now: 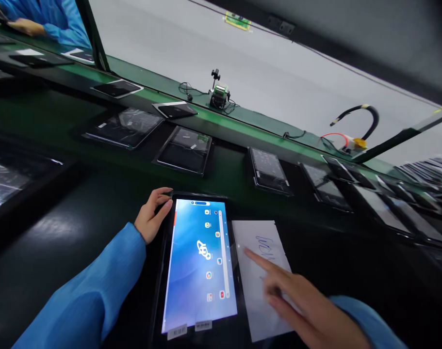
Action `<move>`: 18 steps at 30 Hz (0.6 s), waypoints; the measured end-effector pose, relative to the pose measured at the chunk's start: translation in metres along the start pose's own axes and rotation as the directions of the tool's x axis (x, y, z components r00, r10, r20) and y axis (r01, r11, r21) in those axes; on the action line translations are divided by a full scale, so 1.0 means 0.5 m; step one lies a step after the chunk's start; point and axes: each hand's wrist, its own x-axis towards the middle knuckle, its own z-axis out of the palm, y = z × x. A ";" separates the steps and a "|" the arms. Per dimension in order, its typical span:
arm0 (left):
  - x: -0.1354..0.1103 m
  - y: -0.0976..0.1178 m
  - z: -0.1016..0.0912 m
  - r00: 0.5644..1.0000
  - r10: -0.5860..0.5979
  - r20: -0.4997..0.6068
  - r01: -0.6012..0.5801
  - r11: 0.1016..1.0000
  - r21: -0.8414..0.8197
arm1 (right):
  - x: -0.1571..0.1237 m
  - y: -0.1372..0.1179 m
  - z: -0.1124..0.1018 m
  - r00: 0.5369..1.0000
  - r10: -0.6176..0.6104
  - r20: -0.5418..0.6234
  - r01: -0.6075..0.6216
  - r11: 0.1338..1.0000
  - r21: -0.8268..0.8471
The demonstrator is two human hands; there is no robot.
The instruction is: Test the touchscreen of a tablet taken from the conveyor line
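Observation:
A tablet [201, 264] with a lit blue screen full of app icons lies flat in front of me. My left hand [153, 215] curls round its upper left corner, thumb and fingers on the edge. My right hand [301, 303] hovers at the tablet's right side, index finger stretched out towards the screen's right edge, the other fingers loosely bent, holding nothing. Under that hand lies a white sheet of paper [259, 245] with blue handwriting.
Several dark tablets [184, 150] lie in a row on the green conveyor [228, 169] beyond. A small device with cables [219, 94] stands on the far rail, a black hose with a yellow part [357, 140] at the right. Another person's blue sleeve [49, 19] shows top left.

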 end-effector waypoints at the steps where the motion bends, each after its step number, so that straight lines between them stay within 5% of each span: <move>1: 0.000 -0.001 -0.001 1.000 -0.001 0.000 0.001 1.000 0.003 | 0.026 -0.004 0.003 0.999 -0.023 0.047 0.022 1.000 0.011; 5: 0.001 -0.001 -0.002 1.000 -0.012 0.004 0.012 1.000 0.016 | 0.097 -0.005 0.025 0.983 -0.039 0.177 0.039 0.999 0.008; 18: 0.001 -0.007 -0.001 1.000 -0.021 0.000 0.021 1.000 -0.001 | 0.080 -0.006 0.024 0.999 -0.045 -0.004 0.045 0.999 0.010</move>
